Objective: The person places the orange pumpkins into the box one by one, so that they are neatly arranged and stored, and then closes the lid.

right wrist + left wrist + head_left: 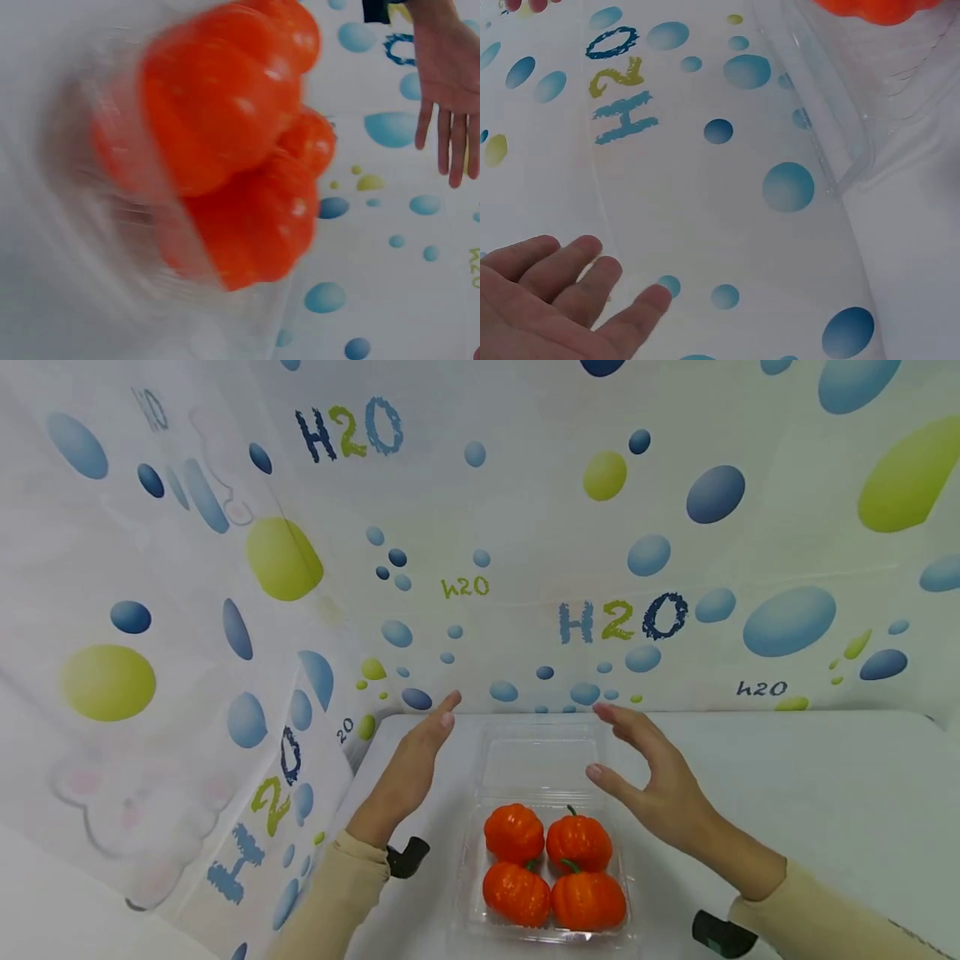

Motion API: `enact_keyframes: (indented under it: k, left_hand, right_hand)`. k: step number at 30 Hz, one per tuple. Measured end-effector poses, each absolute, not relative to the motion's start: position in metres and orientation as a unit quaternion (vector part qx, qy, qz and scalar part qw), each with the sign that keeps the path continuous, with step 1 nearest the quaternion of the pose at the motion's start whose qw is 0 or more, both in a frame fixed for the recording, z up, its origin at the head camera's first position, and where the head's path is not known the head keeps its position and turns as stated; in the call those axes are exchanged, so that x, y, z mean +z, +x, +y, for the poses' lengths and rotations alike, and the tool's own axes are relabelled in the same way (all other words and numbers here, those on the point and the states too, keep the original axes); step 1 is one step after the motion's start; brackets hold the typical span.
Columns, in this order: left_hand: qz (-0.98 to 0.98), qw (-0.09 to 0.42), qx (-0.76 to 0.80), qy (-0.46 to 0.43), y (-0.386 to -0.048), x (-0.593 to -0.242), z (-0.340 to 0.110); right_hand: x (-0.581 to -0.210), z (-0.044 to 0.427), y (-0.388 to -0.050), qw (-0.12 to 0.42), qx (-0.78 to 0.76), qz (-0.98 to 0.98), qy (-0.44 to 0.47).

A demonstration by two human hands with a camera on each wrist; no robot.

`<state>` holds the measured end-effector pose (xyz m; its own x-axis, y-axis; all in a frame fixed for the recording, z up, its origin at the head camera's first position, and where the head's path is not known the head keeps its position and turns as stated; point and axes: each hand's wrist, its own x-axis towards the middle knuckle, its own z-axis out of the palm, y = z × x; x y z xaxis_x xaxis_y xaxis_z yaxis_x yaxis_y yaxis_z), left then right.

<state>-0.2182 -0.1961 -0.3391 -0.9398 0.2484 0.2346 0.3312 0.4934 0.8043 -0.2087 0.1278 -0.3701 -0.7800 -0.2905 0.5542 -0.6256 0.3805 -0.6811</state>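
Observation:
A clear plastic clamshell box lies on the white table with its lid folded back, away from me. Inside sit several shiny orange-red bell peppers in two rows, green stems showing on some. My left hand hovers left of the lid, fingers extended, holding nothing. On the other side, above the right of the lid, my right hand is raised with thumb and fingers spread apart, also holding nothing. In the right wrist view the peppers are blurred behind the box wall, and the left hand shows palm out.
White sheeting printed with coloured drops and "H2O" rises behind the table and along its left side. A small black device sits at the left wrist, another at the right.

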Motion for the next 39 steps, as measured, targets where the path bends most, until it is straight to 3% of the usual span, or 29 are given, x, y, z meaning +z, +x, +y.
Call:
enact_keyframes:
  k: [7, 14, 21, 31, 39]
  left_hand:
    - [-0.761, -0.005, -0.615, -0.208, -0.243, -0.33, -0.203]
    - [-0.573, -0.123, -0.792, -0.172, -0.265, -0.341, -0.218]
    - [-0.443, -0.177, -0.873, -0.097, -0.279, -0.378, -0.233]
    - [-0.355, -0.229, -0.906, -0.024, -0.281, -0.429, -0.253]
    - [-0.254, -0.264, -0.93, -0.021, -0.274, -0.459, -0.26]
  right_hand:
    - [-0.348, 0.126, -0.234, 0.121, 0.554, -0.777, 0.273]
    - [-0.345, 0.131, -0.264, -0.008, 0.683, -0.701, 0.206]
    - [-0.375, 0.139, -0.277, -0.108, 0.77, -0.614, 0.138]
    - [-0.43, 0.153, -0.285, -0.199, 0.865, -0.461, 0.021]
    - [-0.46, 0.165, -0.285, -0.253, 0.897, -0.364, -0.003]
